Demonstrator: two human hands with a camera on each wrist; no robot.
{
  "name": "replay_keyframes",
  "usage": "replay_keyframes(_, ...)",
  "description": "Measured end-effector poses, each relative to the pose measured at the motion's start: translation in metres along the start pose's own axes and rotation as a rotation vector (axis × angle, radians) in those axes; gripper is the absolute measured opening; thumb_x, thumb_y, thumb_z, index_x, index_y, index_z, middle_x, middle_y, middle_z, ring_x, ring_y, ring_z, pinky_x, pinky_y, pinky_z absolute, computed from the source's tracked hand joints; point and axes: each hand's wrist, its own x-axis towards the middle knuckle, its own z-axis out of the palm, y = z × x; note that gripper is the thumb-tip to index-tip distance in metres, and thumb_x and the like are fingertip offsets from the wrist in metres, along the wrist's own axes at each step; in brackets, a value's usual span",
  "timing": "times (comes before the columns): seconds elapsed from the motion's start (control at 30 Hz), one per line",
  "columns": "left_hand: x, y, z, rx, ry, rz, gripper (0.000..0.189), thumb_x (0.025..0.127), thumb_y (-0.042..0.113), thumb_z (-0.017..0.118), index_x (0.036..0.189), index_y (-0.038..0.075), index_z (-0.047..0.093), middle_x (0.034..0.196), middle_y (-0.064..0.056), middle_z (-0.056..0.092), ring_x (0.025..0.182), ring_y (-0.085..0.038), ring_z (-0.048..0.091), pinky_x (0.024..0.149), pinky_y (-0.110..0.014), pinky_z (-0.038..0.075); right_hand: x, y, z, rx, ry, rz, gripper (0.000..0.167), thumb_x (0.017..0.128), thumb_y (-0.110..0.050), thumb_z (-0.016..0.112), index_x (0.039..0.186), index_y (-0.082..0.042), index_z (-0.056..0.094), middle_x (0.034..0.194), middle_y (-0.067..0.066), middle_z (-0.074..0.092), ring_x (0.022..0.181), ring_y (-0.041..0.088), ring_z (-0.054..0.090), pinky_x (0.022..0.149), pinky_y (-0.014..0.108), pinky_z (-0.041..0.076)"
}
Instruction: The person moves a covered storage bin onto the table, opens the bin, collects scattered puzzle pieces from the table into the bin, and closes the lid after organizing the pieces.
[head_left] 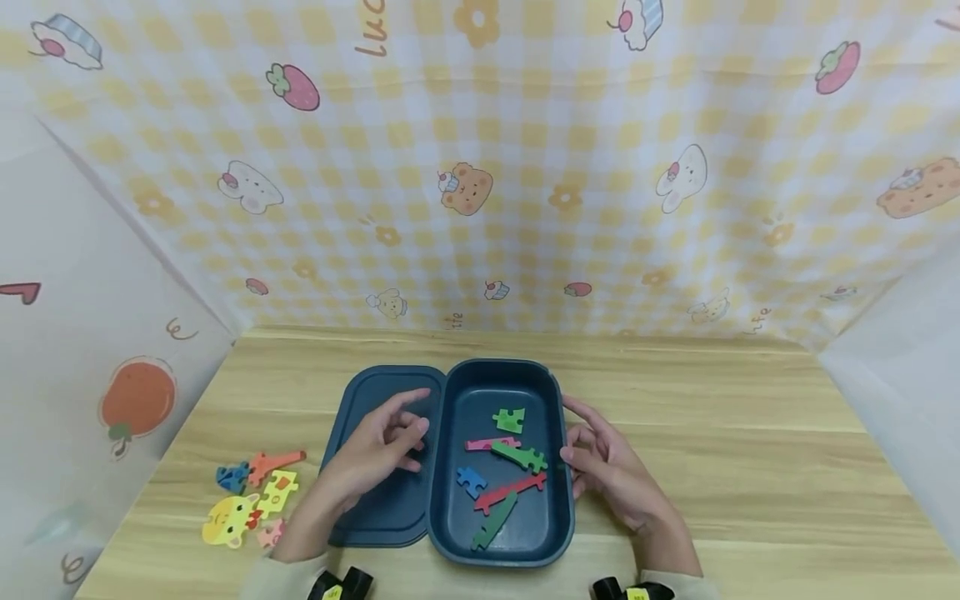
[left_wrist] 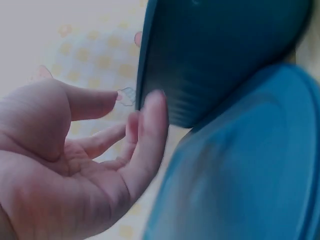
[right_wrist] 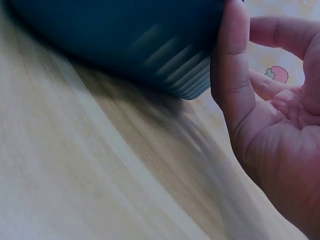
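A dark blue box point(head_left: 468, 408) stands in the middle with several foam puzzle pieces in it. These include a light green piece point(head_left: 510, 420), a pink strip point(head_left: 483, 445), a red strip point(head_left: 510, 492), a blue piece point(head_left: 471, 482) and a dark green piece point(head_left: 495, 521). Its lid point(head_left: 382, 521) lies flat along the box's left side. My left hand point(head_left: 378, 446) hovers over the lid, fingers loosely bent, nothing in them. Against the box's right wall, my right hand point(head_left: 611, 467) rests with relaxed fingers, the thumb tip at the rim.
Left of the lid lie more puzzle pieces: a yellow giraffe-head piece point(head_left: 225, 521), a yellow spotted piece point(head_left: 277, 492), an orange piece point(head_left: 273, 465), a blue piece point(head_left: 232, 477) and a pink one point(head_left: 270, 533). A checked cloth point(head_left: 517, 242) hangs behind the wooden table point(head_left: 750, 467).
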Motion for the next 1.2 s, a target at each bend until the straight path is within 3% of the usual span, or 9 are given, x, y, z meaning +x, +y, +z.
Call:
replay_keyframes(0.17, -0.008, 0.008, -0.007, 0.315, 0.191, 0.101, 0.046, 0.108, 0.015, 0.061, 0.153, 0.011, 0.053, 0.113, -0.011, 0.068, 0.096, -0.02, 0.063, 0.078, -0.026, 0.054, 0.0, 0.0, 0.001, 0.014, 0.0, -0.004, 0.071, 0.106, -0.003, 0.057, 0.167, -0.012, 0.022, 0.105, -0.002, 0.067, 0.074, 0.008, 0.071, 0.061, 0.024, 0.062)
replay_keyframes(0.3, -0.021, 0.004, -0.019, 0.539, 0.326, 0.19, 0.045, 0.105, 0.014, 0.066, 0.148, 0.008, 0.058, 0.114, -0.009, 0.071, 0.1, -0.023, 0.064, 0.083, -0.036, 0.055, 0.001, -0.001, 0.002, 0.012, 0.002, 0.003, 0.071, 0.106, -0.004, 0.057, 0.168, -0.013, 0.022, 0.107, -0.002, 0.067, 0.075, 0.008, 0.071, 0.063, 0.024, 0.063)
replay_keyframes(0.43, -0.033, -0.007, -0.034, 0.679, 0.411, 0.193, 0.049, 0.103, 0.017, 0.068, 0.149, 0.006, 0.057, 0.129, -0.02, 0.068, 0.115, -0.039, 0.067, 0.091, -0.057, 0.057, 0.002, -0.003, 0.002, 0.003, 0.019, 0.011, 0.072, 0.106, -0.006, 0.058, 0.168, -0.014, 0.022, 0.108, -0.002, 0.068, 0.075, 0.008, 0.069, 0.063, 0.023, 0.062)
replay_keyframes(0.53, -0.038, -0.018, -0.045, 0.724, 0.441, 0.192, 0.05, 0.103, 0.018, 0.069, 0.15, 0.006, 0.057, 0.139, -0.024, 0.064, 0.123, -0.045, 0.065, 0.097, -0.065, 0.054, 0.002, -0.003, 0.002, 0.001, 0.025, 0.013, 0.072, 0.106, -0.006, 0.058, 0.168, -0.015, 0.022, 0.107, -0.001, 0.068, 0.075, 0.008, 0.069, 0.063, 0.023, 0.062)
replay_keyframes(0.67, -0.048, -0.035, -0.061, 0.792, 0.479, 0.226, 0.048, 0.1, 0.015, 0.073, 0.146, 0.006, 0.062, 0.135, -0.024, 0.067, 0.096, -0.035, 0.067, 0.083, -0.056, 0.055, 0.005, -0.002, 0.005, 0.003, -0.001, 0.014, 0.072, 0.107, -0.006, 0.057, 0.168, -0.014, 0.021, 0.108, -0.001, 0.068, 0.076, 0.008, 0.069, 0.064, 0.024, 0.062)
replay_keyframes(0.73, -0.053, -0.043, -0.068, 0.816, 0.49, 0.238, 0.049, 0.098, 0.013, 0.075, 0.145, 0.005, 0.062, 0.132, -0.024, 0.068, 0.091, -0.032, 0.067, 0.078, -0.053, 0.055, 0.006, -0.002, 0.006, 0.008, -0.008, 0.016, 0.072, 0.107, -0.006, 0.057, 0.169, -0.014, 0.021, 0.109, -0.002, 0.068, 0.077, 0.008, 0.07, 0.064, 0.023, 0.062)
replay_keyframes(0.83, -0.062, -0.053, -0.075, 0.806, 0.478, 0.206, 0.051, 0.098, 0.012, 0.074, 0.147, 0.004, 0.06, 0.133, -0.026, 0.066, 0.098, -0.037, 0.071, 0.076, -0.052, 0.059, 0.005, -0.001, 0.007, 0.016, -0.005, 0.029, 0.072, 0.107, -0.006, 0.057, 0.169, -0.015, 0.02, 0.109, -0.002, 0.068, 0.076, 0.008, 0.069, 0.064, 0.023, 0.062)
replay_keyframes(0.97, -0.07, -0.063, -0.079, 0.773, 0.442, 0.133, 0.054, 0.099, 0.014, 0.072, 0.15, 0.005, 0.056, 0.137, -0.026, 0.062, 0.11, -0.042, 0.071, 0.085, -0.058, 0.061, 0.002, -0.002, 0.005, 0.013, 0.013, 0.054, 0.072, 0.107, -0.007, 0.057, 0.169, -0.015, 0.02, 0.107, -0.002, 0.068, 0.076, 0.008, 0.068, 0.064, 0.022, 0.062)
replay_keyframes(1.2, -0.074, -0.075, -0.088, 0.825, 0.428, 0.037, 0.051, 0.099, 0.017, 0.071, 0.146, 0.002, 0.059, 0.139, -0.032, 0.06, 0.122, -0.057, 0.06, 0.096, -0.073, 0.047, 0.002, -0.003, 0.003, 0.002, 0.011, 0.059, 0.073, 0.107, -0.008, 0.058, 0.169, -0.015, 0.019, 0.108, -0.002, 0.068, 0.075, 0.007, 0.069, 0.064, 0.022, 0.061)
